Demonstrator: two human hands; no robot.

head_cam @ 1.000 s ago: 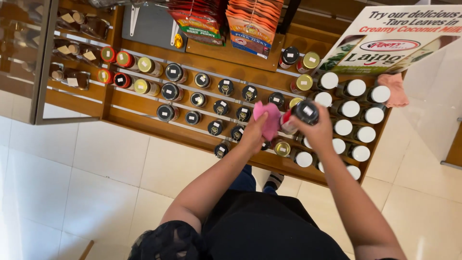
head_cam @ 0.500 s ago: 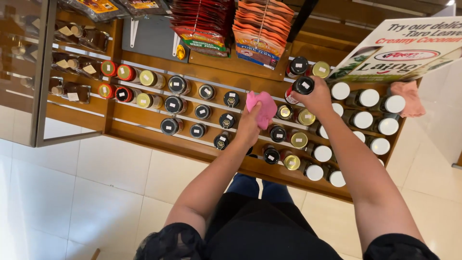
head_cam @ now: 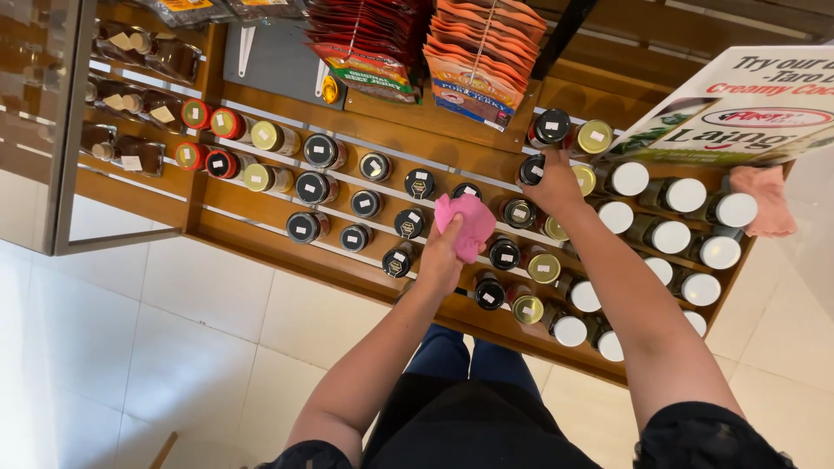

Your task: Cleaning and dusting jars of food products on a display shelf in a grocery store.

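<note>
Hidden/cut off first: the person's head and face are out of view; only arms, dark top and jeans show. The sign board point(head_cam: 747, 108) at top right is cropped by the frame edge and covers the shelf's upper right corner. The glass-door cabinet point(head_cam: 52, 130) at left is dim; the bottles inside are hard to read as to kind. The hanging snack packets point(head_cam: 434, 48) are cut off at the top.

L hand point(head_cam: 445, 252) has fingers curled tight, bunching a pink cloth point(head_cam: 466, 224) against the wooden shelf point(head_cam: 261, 239), mid rows, just beside black-lidded jars. Fingertips are buried in the cloth, so the exact grip is unclear.

R hand point(head_cam: 556, 187) is closed over a black-lidded jar point(head_cam: 532, 169) on an upper row, left of the white-lidded jars point(head_cam: 669, 234). Fingers wrap its body; the lid peeks out at the hand's left edge. The jar probably touches the shelf, but the hand hides its base.

A second pink cloth point(head_cam: 764, 200) hangs at the shelf's right end, under the sign.

Vs 0.5 s ago: the R hand with its jar sits about the same spot, near the top rows; 1 s ago it held the jar lower, mid-shelf. The cloth hand stays put, mid-shelf. The view has shifted a bit.
</note>
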